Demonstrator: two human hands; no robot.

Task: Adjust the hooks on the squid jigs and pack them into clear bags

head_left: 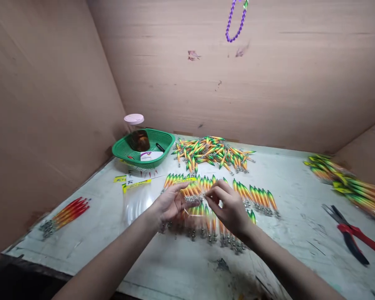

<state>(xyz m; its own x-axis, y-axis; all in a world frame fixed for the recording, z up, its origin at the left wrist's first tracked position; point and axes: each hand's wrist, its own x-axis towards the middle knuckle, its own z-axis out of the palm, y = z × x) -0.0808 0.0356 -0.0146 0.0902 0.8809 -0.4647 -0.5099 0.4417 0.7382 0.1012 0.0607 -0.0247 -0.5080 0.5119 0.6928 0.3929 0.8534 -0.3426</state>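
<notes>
Across my left hand [169,203] lies a clear plastic bag of squid jigs [192,191], its yellow header at the far end; my fingers and thumb grip it. The jigs are orange and green, and their silver hook ends point toward me. Fingers bent in a pinch, my right hand [226,206] touches the bag's right side near the hooks. What exactly lies between those fingertips is too small to make out. Rows of loose squid jigs [262,200] spread on the table beneath and beyond both hands, partly hidden by them.
A green basket [167,135] holds a pink-lidded cup [140,139] of dark drink. Behind the rows is a heap of jigs [206,150]. Clear bags [139,202] and red-orange jigs [70,213] lie left; filled packs [362,191] and red-handled pliers [350,229] lie right. Wooden walls enclose the table.
</notes>
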